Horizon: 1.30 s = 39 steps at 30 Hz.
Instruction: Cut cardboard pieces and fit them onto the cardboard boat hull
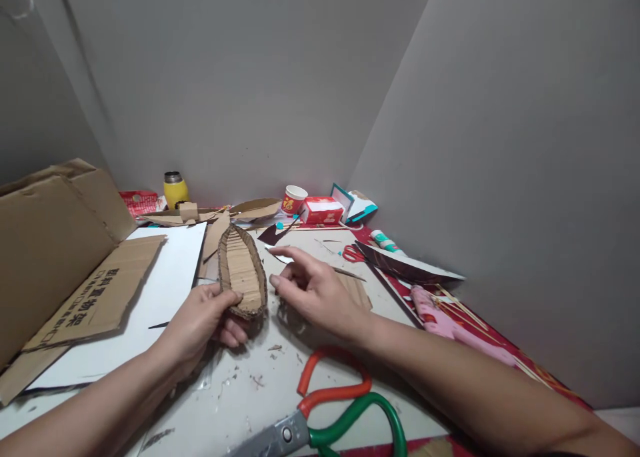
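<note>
My left hand grips the near end of a boat-shaped hull made of corrugated cardboard, holding it just above the white table. Thumb lies on top of the hull, fingers curl beneath. My right hand hovers just right of the hull with fingers spread and stretched out, holding nothing; a thin wooden stick lies on the table behind it.
Large scissors with red and green handles lie at the near edge. Flat cardboard sheets and white board fill the left. Behind: yellow flask, paper cup, red box, small red scissors, glue stick, pink glue gun.
</note>
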Each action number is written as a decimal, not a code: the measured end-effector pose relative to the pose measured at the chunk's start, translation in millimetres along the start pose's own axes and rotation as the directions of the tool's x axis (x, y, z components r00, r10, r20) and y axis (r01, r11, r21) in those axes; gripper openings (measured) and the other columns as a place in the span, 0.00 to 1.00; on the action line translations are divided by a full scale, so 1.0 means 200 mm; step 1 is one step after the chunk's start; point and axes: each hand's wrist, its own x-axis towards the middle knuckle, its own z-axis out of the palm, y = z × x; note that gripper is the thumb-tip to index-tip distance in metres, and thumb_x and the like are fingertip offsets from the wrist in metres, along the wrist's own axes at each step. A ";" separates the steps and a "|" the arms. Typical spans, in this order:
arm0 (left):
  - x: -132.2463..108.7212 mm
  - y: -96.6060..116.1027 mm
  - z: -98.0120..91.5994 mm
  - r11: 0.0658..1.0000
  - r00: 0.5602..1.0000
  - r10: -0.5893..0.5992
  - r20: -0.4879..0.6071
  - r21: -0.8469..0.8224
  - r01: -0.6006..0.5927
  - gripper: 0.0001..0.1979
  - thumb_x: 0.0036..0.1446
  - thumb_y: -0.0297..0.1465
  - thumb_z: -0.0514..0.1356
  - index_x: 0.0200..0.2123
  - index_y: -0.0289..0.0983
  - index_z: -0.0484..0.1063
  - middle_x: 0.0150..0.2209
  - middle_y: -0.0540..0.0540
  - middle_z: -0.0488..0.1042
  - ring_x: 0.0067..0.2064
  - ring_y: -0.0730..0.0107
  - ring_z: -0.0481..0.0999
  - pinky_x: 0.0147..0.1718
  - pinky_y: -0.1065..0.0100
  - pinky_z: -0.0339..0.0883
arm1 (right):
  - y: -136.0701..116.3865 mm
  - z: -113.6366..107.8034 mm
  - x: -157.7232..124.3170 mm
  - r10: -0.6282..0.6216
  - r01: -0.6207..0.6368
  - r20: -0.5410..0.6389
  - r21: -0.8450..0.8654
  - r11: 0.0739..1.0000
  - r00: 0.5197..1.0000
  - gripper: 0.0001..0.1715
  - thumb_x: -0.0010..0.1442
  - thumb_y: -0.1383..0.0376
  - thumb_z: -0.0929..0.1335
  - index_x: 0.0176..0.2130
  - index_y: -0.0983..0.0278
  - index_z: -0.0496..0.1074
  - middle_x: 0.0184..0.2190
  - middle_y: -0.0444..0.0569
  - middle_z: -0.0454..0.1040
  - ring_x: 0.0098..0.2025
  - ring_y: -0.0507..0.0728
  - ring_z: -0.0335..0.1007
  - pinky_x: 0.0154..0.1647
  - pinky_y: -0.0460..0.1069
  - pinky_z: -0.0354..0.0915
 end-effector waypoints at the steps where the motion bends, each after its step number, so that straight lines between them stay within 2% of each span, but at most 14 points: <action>1: 0.00 0.00 0.00 1.000 1.000 -0.018 -0.003 -0.009 0.018 0.09 0.54 0.32 0.59 0.26 0.32 0.69 0.19 0.48 0.74 0.16 0.76 0.72 0.14 0.78 0.64 | 0.00 -0.01 0.00 -0.088 0.091 0.055 -0.062 0.994 0.995 0.19 0.59 0.65 0.66 0.51 0.64 0.68 0.26 0.42 0.70 0.25 0.49 0.63 0.25 0.44 0.60; 4: 0.00 -0.01 -0.01 0.998 0.998 -0.062 0.022 -0.013 0.062 0.10 0.55 0.32 0.58 0.25 0.32 0.69 0.17 0.48 0.73 0.16 0.75 0.72 0.16 0.77 0.65 | 0.01 -0.04 0.00 -0.223 0.275 0.329 -0.122 0.954 0.918 0.16 0.57 0.69 0.67 0.47 0.61 0.74 0.36 0.46 0.77 0.34 0.52 0.71 0.36 0.46 0.65; 6: 0.00 -0.02 0.00 0.995 0.994 -0.096 0.059 -0.001 0.096 0.12 0.55 0.35 0.58 0.27 0.32 0.70 0.18 0.47 0.74 0.17 0.74 0.73 0.17 0.76 0.66 | 0.02 -0.04 0.01 -0.213 0.285 0.430 -0.108 0.952 0.877 0.15 0.58 0.70 0.68 0.45 0.60 0.75 0.38 0.45 0.78 0.37 0.52 0.73 0.39 0.47 0.65; 8: 0.00 -0.02 0.00 0.993 0.991 -0.111 0.074 0.049 0.108 0.16 0.56 0.42 0.58 0.31 0.32 0.70 0.19 0.46 0.74 0.17 0.73 0.73 0.16 0.74 0.65 | 0.04 -0.06 0.03 -0.178 0.243 0.455 -0.087 0.966 0.872 0.12 0.59 0.68 0.68 0.43 0.60 0.77 0.36 0.44 0.79 0.36 0.52 0.73 0.39 0.46 0.65; 9: -0.01 -0.01 -0.01 0.992 0.996 -0.077 0.045 0.099 0.072 0.19 0.55 0.45 0.57 0.34 0.32 0.70 0.19 0.47 0.73 0.17 0.72 0.72 0.15 0.74 0.63 | 0.05 -0.07 0.04 -0.160 0.216 0.455 -0.072 0.974 0.876 0.11 0.60 0.67 0.68 0.43 0.60 0.77 0.35 0.44 0.79 0.35 0.52 0.73 0.38 0.46 0.66; 11: -0.03 0.01 -0.02 0.962 0.989 0.116 -0.087 0.258 -0.090 0.23 0.55 0.47 0.57 0.41 0.32 0.71 0.19 0.50 0.72 0.17 0.72 0.70 0.15 0.73 0.61 | 0.06 -0.09 0.06 -0.132 0.157 0.442 -0.020 0.987 0.887 0.10 0.59 0.65 0.69 0.42 0.61 0.78 0.34 0.44 0.79 0.34 0.51 0.72 0.37 0.46 0.66; 13: -0.05 0.04 -0.03 0.843 0.909 0.389 -0.153 0.457 -0.284 0.24 0.54 0.46 0.59 0.47 0.35 0.70 0.23 0.50 0.73 0.20 0.72 0.70 0.18 0.72 0.61 | 0.07 -0.11 0.08 -0.119 0.110 0.405 0.045 0.993 0.907 0.10 0.57 0.63 0.71 0.40 0.63 0.78 0.32 0.44 0.78 0.33 0.51 0.71 0.36 0.45 0.65; 15: -0.07 0.07 -0.04 0.691 0.841 0.540 -0.046 0.595 -0.411 0.23 0.53 0.42 0.61 0.49 0.37 0.70 0.24 0.51 0.74 0.23 0.72 0.70 0.22 0.72 0.63 | 0.07 -0.13 0.08 -0.124 0.093 0.358 0.103 0.990 0.925 0.09 0.54 0.63 0.73 0.37 0.64 0.79 0.29 0.43 0.76 0.31 0.50 0.68 0.33 0.45 0.64; 18: -0.09 0.08 -0.04 0.581 0.812 0.558 0.173 0.617 -0.531 0.16 0.55 0.37 0.61 0.46 0.40 0.74 0.21 0.54 0.72 0.21 0.74 0.68 0.23 0.72 0.63 | 0.06 -0.13 0.08 -0.178 0.137 0.319 0.146 0.980 0.931 0.08 0.53 0.64 0.74 0.35 0.65 0.79 0.26 0.42 0.72 0.28 0.49 0.64 0.30 0.44 0.61; 21: -0.07 0.07 -0.04 0.614 0.802 0.563 0.201 0.547 -0.569 0.08 0.55 0.34 0.61 0.37 0.40 0.78 0.24 0.52 0.75 0.24 0.74 0.70 0.25 0.73 0.64 | 0.05 -0.13 0.07 -0.250 0.212 0.301 0.154 0.965 0.920 0.08 0.52 0.64 0.74 0.35 0.63 0.80 0.25 0.41 0.67 0.28 0.49 0.62 0.29 0.44 0.59; 26: -0.07 0.06 -0.03 0.768 0.872 0.465 0.150 0.422 -0.482 0.06 0.53 0.35 0.64 0.32 0.40 0.79 0.23 0.52 0.76 0.23 0.74 0.72 0.24 0.74 0.66 | 0.06 -0.16 0.08 -0.351 0.278 0.343 0.244 0.929 0.871 0.06 0.58 0.66 0.71 0.37 0.61 0.79 0.34 0.44 0.67 0.36 0.49 0.64 0.38 0.47 0.62; 29: -0.07 0.06 -0.03 0.816 0.898 0.415 0.146 0.377 -0.438 0.07 0.52 0.35 0.64 0.32 0.40 0.79 0.24 0.51 0.77 0.25 0.72 0.74 0.26 0.73 0.67 | 0.06 -0.16 0.09 -0.384 0.307 0.320 0.265 0.914 0.866 0.07 0.60 0.67 0.69 0.38 0.60 0.79 0.37 0.45 0.67 0.38 0.50 0.64 0.41 0.48 0.63; 34: -0.08 0.06 -0.02 0.842 0.898 0.421 0.127 0.314 -0.439 0.04 0.52 0.33 0.64 0.30 0.39 0.77 0.23 0.52 0.76 0.24 0.73 0.76 0.25 0.75 0.67 | 0.05 -0.11 0.07 -0.398 0.343 0.214 0.252 0.905 0.892 0.05 0.60 0.67 0.69 0.36 0.63 0.78 0.33 0.45 0.70 0.35 0.50 0.67 0.38 0.47 0.65; 39: -0.07 0.04 -0.01 0.829 0.887 0.451 0.103 0.319 -0.459 0.05 0.54 0.32 0.63 0.28 0.39 0.76 0.21 0.52 0.75 0.23 0.75 0.75 0.24 0.76 0.66 | 0.02 -0.06 0.03 -0.454 0.430 0.121 0.181 0.885 0.883 0.06 0.61 0.70 0.68 0.37 0.64 0.77 0.31 0.45 0.68 0.32 0.49 0.66 0.35 0.46 0.65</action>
